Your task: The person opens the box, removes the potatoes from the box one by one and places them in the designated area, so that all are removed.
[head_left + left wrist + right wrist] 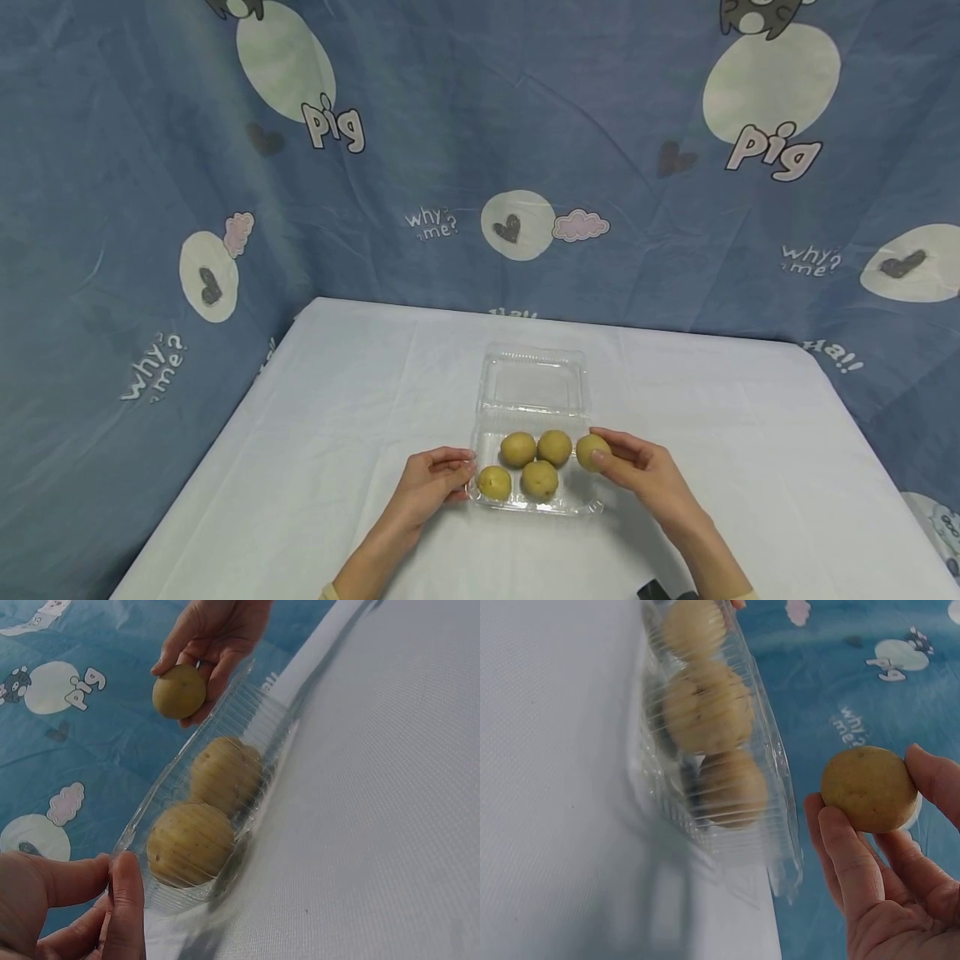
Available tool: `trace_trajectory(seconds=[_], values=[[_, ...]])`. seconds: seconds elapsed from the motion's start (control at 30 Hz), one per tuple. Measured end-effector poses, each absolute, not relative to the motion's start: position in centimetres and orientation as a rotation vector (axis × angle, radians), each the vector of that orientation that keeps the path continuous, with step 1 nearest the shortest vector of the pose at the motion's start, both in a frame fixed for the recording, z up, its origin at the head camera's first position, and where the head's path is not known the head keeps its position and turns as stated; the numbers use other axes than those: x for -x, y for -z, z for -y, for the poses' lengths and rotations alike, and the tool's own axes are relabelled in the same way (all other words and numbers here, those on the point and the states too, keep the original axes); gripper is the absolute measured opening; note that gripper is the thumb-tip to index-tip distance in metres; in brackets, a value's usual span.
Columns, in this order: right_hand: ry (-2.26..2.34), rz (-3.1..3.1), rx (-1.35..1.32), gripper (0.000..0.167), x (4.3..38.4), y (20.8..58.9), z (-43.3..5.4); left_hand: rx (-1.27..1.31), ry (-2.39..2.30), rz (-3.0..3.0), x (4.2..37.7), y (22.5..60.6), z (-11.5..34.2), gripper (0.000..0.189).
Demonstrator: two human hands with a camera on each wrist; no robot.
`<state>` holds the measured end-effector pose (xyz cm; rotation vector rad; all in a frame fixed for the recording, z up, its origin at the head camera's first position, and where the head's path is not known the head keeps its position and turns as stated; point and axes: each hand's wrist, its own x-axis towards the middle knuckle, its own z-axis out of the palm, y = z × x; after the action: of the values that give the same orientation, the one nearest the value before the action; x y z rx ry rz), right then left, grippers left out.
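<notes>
A clear plastic clamshell box (581, 492) lies on the table with its lid (534, 382) folded back, away from me. Several small yellow-brown potatoes (540, 480) sit in its base. My left hand (429, 490) pinches the box's left rim between thumb and fingers, as the left wrist view shows closely. Another potato (870, 789) is held in my right hand (651, 477), between the thumb and fingertips. In the right wrist view that potato is above the box's rim, outside the wall.
White cloth covers the table (330, 400). Behind it and at its sides hangs a blue printed curtain (420, 150). A small black object (654, 590) shows at the bottom edge, beside my right forearm.
</notes>
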<state>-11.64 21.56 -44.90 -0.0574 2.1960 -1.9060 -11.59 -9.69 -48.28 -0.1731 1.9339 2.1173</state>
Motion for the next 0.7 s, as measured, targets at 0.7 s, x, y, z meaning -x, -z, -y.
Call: trace_trajectory(seconds=[0.7], values=[[1.919,-2.215,-0.072,0.054,11.58,44.83,-22.4,0.189,-2.1,-1.936,11.62,48.39,9.7,0.035]])
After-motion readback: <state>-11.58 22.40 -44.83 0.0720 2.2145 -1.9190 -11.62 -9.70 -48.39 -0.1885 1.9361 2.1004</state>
